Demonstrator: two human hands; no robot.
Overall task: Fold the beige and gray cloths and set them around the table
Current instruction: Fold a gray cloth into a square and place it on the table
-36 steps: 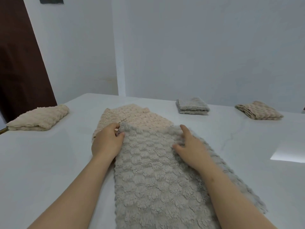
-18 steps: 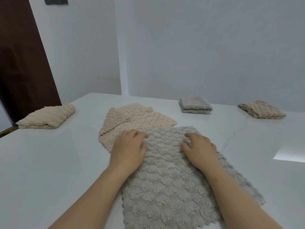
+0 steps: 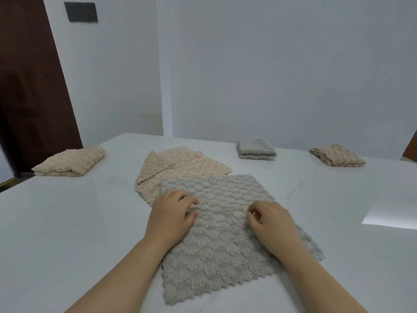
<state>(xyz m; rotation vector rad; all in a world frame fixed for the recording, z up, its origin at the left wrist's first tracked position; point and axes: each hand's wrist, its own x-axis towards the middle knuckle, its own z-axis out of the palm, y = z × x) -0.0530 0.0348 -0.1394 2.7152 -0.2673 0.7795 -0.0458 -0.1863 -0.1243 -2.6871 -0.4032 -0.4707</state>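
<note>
On the white desk the gray cloth lies spread before me, overlapping the beige cloth behind it, while my left hand and right hand rest on it, fingers curled, pinching nothing.

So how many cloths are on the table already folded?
3: a folded beige fluffy cloth at the far left edge, a small folded gray cloth at the back centre, and a folded tan textured cloth at the back right. Others may lie outside the view.
</note>
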